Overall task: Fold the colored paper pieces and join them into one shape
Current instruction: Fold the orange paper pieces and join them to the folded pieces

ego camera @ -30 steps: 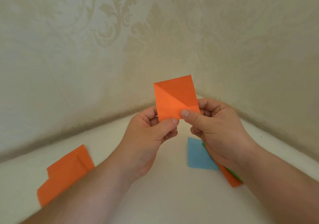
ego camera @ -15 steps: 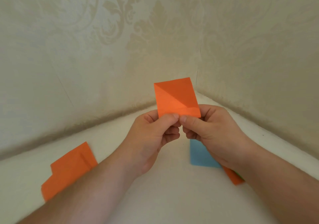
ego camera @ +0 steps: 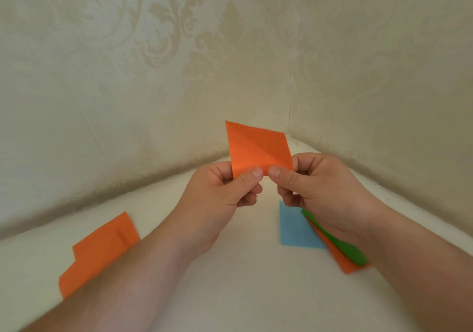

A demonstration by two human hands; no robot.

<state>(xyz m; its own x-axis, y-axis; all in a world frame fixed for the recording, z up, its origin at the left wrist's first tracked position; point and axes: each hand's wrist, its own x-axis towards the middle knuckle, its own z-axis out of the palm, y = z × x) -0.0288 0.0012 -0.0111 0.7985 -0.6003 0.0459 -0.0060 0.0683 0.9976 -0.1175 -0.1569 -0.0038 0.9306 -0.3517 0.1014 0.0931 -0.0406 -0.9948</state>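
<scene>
Orange paper point(ego camera: 258, 150) upright, bottom edge pinched between fingers of left hand point(ego camera: 220, 198) and right hand point(ego camera: 317, 185).

A white table point(ego camera: 243, 280) fills the lower part of the view. Behind it, two walls covered in cream damask wallpaper point(ego camera: 179, 50) meet in a corner point(ego camera: 291, 106).

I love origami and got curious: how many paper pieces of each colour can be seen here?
Orange: 3, the held piece, the left pieces (seemingly one stepped stack) and one under the green
Blue: 1
Green: 1
Total: 5, though stacked sheets may hide more.
</scene>
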